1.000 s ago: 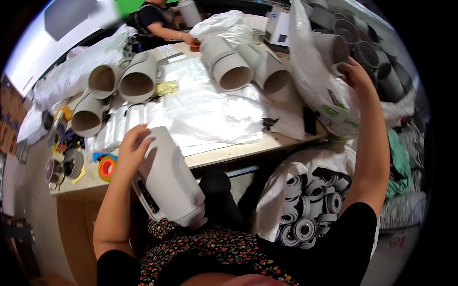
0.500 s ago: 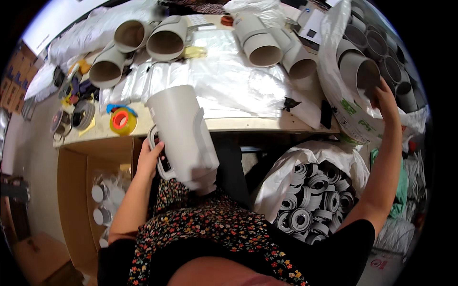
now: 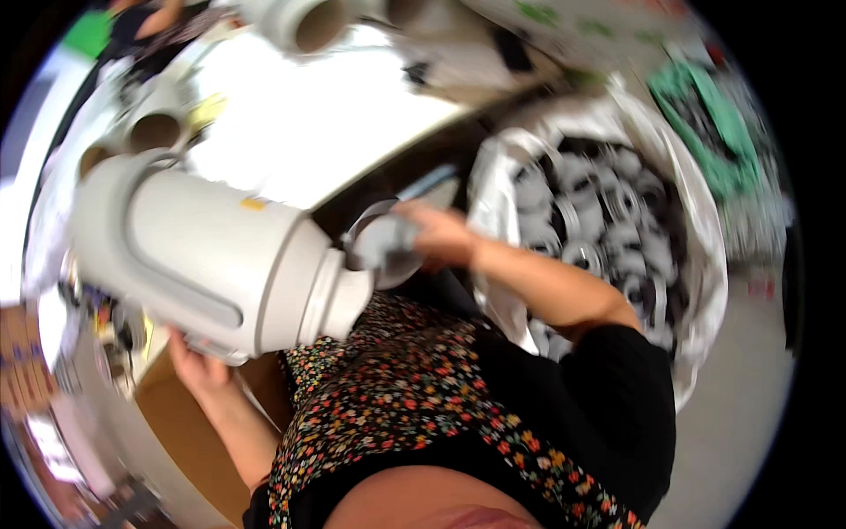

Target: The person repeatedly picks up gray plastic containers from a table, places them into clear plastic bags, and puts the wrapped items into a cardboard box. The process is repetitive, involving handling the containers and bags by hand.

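"Two hands reach me on the feed. Start with the surface and the room, from the left?"

"Cardboard boxes (image 3: 22,353) are stacked on my left, and at far left I catch another person's arm (image 3: 159,18). The work table (image 3: 493,85) slants across the far side, its plastic sheets (image 3: 291,132) washed white by glare. I see grey cylinders (image 3: 159,128) on its left, others toward the far edge, a yellow packet (image 3: 209,110) between, and a black slab (image 3: 511,48) farther right. Pale floor (image 3: 745,353) shows on the right."

"And the containers?"

"Near left, an open carton (image 3: 181,423); I can't make out its contents. Above it, the left hand (image 3: 207,370) has hold of a pale grey jug (image 3: 211,256) from beneath. Its fingers are partly hidden, so I can't tell how far they curl. The jug is tilted, neck to the right."

"The right hand?"

"The right hand (image 3: 436,234) has its fingers closed on a round grey part (image 3: 383,251) just beside that neck; blur hides whether they touch. Farther right, a white sack (image 3: 701,326) gapes, full of grey ring-shaped parts (image 3: 608,207). At far right, a green bag (image 3: 736,172) holds dark grey pieces (image 3: 701,119)."
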